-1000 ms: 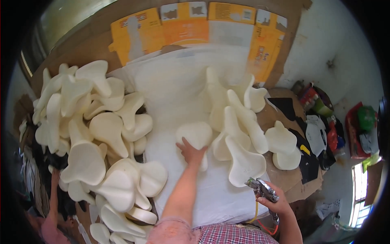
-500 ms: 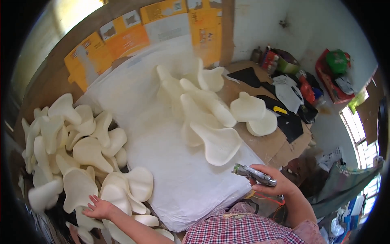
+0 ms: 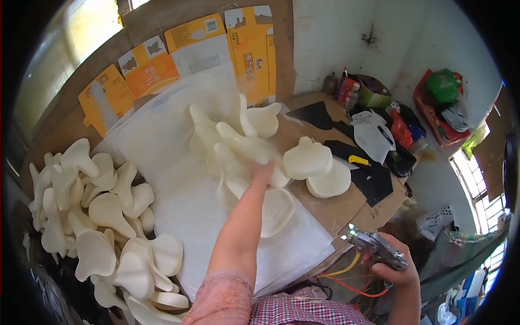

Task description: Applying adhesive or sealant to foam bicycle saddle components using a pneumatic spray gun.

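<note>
My left hand (image 3: 264,172) reaches over the white sheet to a pile of cream saddle-shaped foam pads (image 3: 238,157). It touches or nearly touches one of them; its fingers are blurred and hidden, so a grip cannot be made out. At the table's front right, my right hand (image 3: 402,269) is wrapped round a metal spray gun (image 3: 375,248), its nozzle pointing left toward the table. In front of my left wrist lies a wide pad (image 3: 277,210). Two rounded pads, one (image 3: 307,158) overlapping the other (image 3: 329,180), sit right of the pile.
A large heap of similar pads (image 3: 111,211) fills the left side. Black material pieces (image 3: 374,181) and a yellow-handled cutter (image 3: 358,160) lie on cardboard at the right. A red-orange hose (image 3: 352,290) and a yellow hose (image 3: 346,266) hang by the front edge. Yellow cardboard (image 3: 250,54) lines the back.
My left hand has moved from above the left heap to the middle pile. The spray gun in my right hand has shifted right and lower in view. The view itself has shifted.
</note>
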### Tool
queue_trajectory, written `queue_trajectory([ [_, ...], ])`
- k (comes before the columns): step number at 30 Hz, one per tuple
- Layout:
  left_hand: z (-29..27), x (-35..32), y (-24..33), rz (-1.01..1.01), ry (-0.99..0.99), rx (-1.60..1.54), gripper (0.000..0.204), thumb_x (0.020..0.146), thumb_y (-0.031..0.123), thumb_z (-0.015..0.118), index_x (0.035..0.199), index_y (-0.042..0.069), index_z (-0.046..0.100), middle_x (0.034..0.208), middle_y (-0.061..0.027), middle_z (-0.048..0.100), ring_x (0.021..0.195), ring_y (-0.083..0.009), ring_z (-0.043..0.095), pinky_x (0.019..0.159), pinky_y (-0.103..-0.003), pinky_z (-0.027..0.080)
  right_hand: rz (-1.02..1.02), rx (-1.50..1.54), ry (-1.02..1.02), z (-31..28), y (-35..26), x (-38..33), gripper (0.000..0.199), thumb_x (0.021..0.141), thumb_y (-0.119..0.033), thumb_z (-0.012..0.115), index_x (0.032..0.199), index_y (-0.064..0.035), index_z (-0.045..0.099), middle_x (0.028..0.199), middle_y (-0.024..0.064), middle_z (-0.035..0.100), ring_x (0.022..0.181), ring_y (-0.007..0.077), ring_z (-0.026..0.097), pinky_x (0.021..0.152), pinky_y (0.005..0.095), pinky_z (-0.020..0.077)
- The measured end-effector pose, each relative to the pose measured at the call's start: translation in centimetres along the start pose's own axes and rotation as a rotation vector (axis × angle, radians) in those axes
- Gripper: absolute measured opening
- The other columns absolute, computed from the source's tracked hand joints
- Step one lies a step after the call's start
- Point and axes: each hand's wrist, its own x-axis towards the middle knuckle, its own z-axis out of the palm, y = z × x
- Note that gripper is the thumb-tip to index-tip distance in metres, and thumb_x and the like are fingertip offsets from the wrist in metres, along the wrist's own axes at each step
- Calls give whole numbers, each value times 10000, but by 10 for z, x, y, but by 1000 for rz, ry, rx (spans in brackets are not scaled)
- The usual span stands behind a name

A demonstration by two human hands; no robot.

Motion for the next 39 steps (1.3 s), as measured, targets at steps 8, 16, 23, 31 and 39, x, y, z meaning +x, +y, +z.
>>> queue_trajectory([
  [8,-84,-76,4,263,-236,-481,709,690,68,480,1379,21,320,1254,-173,500,1112,-295,519,971,-336,380,-154,39,68,-63,-10,38,632,706,-218,763,1225,19,492,843,86,623,741,159,611,664,281,487],
  [16,-143,-108,-42,245,41,-440,709,677,43,453,1378,18,352,1095,-96,571,1000,-186,544,903,-288,412,-9,-175,-298,-108,-9,43,594,710,-120,755,1228,14,497,876,80,628,770,137,608,682,277,487],
  [23,-243,-161,-92,95,306,-977,534,666,13,444,1197,14,498,937,-47,565,841,-183,548,801,-286,455,145,-370,-451,-106,5,37,560,743,-91,721,1257,-51,501,970,47,621,795,123,583,740,265,476],
  [31,-104,-130,-150,-17,-104,-987,236,778,194,573,979,71,581,908,-47,580,909,-170,525,829,-329,401,-38,59,-145,-81,-15,-5,628,681,-88,749,1237,34,483,907,103,615,773,160,605,687,274,481],
  [39,-66,-173,-121,-102,-148,-799,577,780,120,631,1306,19,418,1183,-131,558,1058,-222,535,913,-319,410,-33,19,-69,-54,-4,-26,631,715,-173,730,1245,47,466,863,106,618,764,168,606,701,289,482],
])
